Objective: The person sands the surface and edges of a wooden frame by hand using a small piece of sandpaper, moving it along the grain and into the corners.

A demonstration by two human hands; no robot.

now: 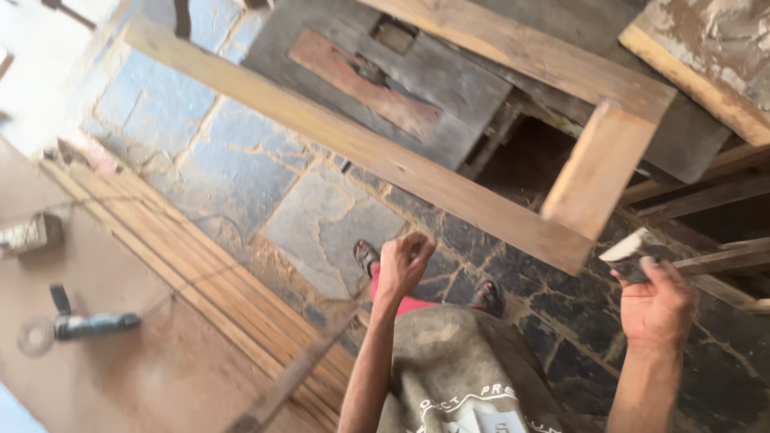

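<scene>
I stand on a stone floor, looking down. My left hand (403, 262) is curled into a loose fist in front of me, with nothing seen in it. My right hand (658, 301) holds a small flat sanding block (630, 254), dark with a pale worn edge. Just above both hands lies a wooden frame (377, 152) made of long pale planks, with a short cross piece (597, 170) at its near right corner. The right hand is close to that corner, not touching it.
An angle grinder (76, 325) with its disc lies on a brown board (120, 281) at the left, beside a stack of thin wooden strips (208, 273). A dark workbench (417, 72) stands behind the frame. My sandalled feet (366, 255) are on the flagstones.
</scene>
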